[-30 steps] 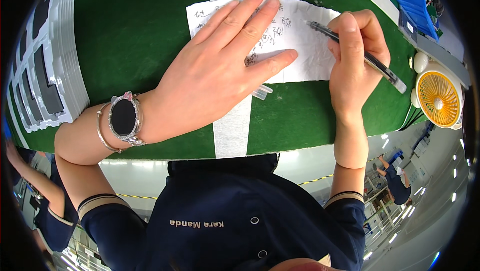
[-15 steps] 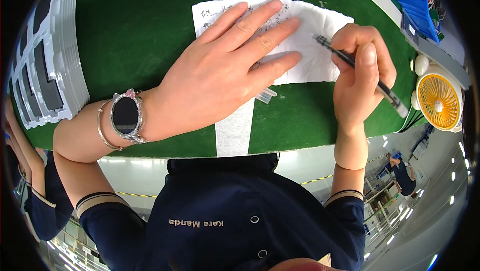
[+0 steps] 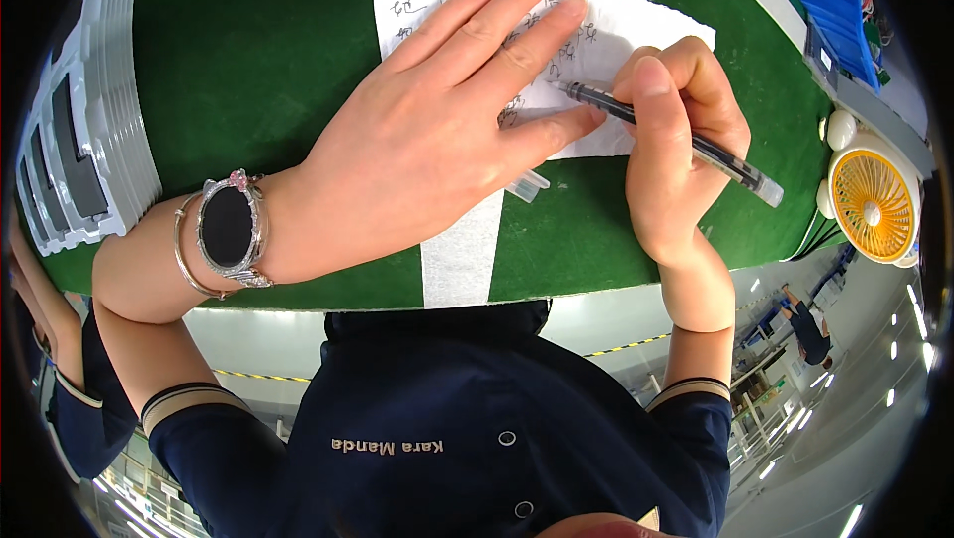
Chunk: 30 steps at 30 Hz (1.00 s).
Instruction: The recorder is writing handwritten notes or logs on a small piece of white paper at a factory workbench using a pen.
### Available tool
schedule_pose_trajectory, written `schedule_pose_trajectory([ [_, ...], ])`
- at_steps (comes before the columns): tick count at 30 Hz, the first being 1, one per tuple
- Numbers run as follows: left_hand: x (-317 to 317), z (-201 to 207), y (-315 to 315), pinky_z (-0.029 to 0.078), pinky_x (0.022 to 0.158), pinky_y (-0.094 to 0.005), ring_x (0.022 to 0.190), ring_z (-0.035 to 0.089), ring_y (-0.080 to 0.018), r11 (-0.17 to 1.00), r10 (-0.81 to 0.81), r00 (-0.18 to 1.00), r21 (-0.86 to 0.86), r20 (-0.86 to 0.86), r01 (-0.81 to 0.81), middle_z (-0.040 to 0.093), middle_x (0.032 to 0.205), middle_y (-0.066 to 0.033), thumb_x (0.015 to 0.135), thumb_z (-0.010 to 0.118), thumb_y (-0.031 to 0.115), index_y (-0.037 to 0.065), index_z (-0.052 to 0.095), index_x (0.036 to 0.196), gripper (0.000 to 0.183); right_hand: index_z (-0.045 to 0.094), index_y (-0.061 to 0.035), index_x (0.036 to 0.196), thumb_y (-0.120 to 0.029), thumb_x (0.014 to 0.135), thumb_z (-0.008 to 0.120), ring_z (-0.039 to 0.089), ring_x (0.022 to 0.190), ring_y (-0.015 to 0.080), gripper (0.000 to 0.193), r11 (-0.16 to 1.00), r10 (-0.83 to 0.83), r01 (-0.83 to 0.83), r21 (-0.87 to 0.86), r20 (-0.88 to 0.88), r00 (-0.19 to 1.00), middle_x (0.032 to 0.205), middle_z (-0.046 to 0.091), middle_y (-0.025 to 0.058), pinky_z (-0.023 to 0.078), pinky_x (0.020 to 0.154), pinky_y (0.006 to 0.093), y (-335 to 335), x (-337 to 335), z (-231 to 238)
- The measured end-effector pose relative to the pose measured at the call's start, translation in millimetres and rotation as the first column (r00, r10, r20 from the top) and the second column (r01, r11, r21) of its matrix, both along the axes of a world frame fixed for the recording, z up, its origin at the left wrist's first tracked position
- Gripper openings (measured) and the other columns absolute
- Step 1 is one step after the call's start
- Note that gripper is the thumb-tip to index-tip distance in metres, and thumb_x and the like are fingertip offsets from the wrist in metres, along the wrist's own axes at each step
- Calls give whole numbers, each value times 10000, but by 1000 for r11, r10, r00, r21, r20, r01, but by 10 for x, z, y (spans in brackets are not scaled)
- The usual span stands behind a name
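My left hand lies flat with spread fingers on a white sheet of paper, covering part of the dark handwriting on it. Between the thumb and fingers of my right hand is a pen with a clear barrel and dark parts. Its tip meets the paper, or hovers just over it, beside my left fingers. A clear plastic pen cap rests just below my left palm, partly hidden by it. On my left wrist are a dark-faced watch and a thin bangle.
A white strip runs across the green tabletop. Stacked grey-white trays with dark pieces stand at the left. On the right are a small yellow-and-white fan and a blue bin. Another person's arm shows at the far left.
My right hand has moved left, bringing the pen tip closer to my left fingers. More handwriting shows beside them. My left hand and the paper have shifted slightly in the picture.
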<state>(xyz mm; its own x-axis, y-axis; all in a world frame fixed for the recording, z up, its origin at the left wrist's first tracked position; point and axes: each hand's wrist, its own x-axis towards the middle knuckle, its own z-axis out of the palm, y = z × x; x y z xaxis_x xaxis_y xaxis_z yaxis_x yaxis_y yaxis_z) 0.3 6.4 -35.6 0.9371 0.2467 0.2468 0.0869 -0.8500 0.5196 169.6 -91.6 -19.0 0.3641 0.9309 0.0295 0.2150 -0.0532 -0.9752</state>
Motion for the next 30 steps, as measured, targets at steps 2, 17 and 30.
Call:
schedule_pose_trajectory([
  [2, -3, -1, -3, 344, 1058, -502, 1343, 339, -384, 1000, 2, 1000, -11, 3, -2, 372, 1447, -185, 656, 710, 124, 147, 681, 1069, 414, 501, -42, 736, -113, 922, 607, 390, 568, 9, 226, 1000, 2, -2, -6, -1, 1000, 619, 509, -45, 313, 502, 187, 0, -5, -3],
  [17, -5, -3, -2, 337, 1065, -501, 1344, 336, -378, 1000, 0, 1000, -30, 1, 0, 377, 1448, -173, 676, 696, 144, 128, 696, 998, 322, 517, -38, 718, -122, 901, 630, 386, 555, 15, 231, 1000, 5, -3, -19, 110, 994, 598, 499, -48, 324, 487, 192, -12, -8, 6],
  [30, -12, 8, -1, 340, 1060, -498, 1349, 333, -380, 999, -5, 1000, -33, -9, 5, 386, 1438, -188, 680, 692, 123, 151, 692, 1064, 386, 519, -33, 703, -85, 892, 614, 391, 565, 13, 219, 1000, 15, -15, 9, 8, 1000, 612, 508, -45, 322, 499, 189, -3, 37, -37],
])
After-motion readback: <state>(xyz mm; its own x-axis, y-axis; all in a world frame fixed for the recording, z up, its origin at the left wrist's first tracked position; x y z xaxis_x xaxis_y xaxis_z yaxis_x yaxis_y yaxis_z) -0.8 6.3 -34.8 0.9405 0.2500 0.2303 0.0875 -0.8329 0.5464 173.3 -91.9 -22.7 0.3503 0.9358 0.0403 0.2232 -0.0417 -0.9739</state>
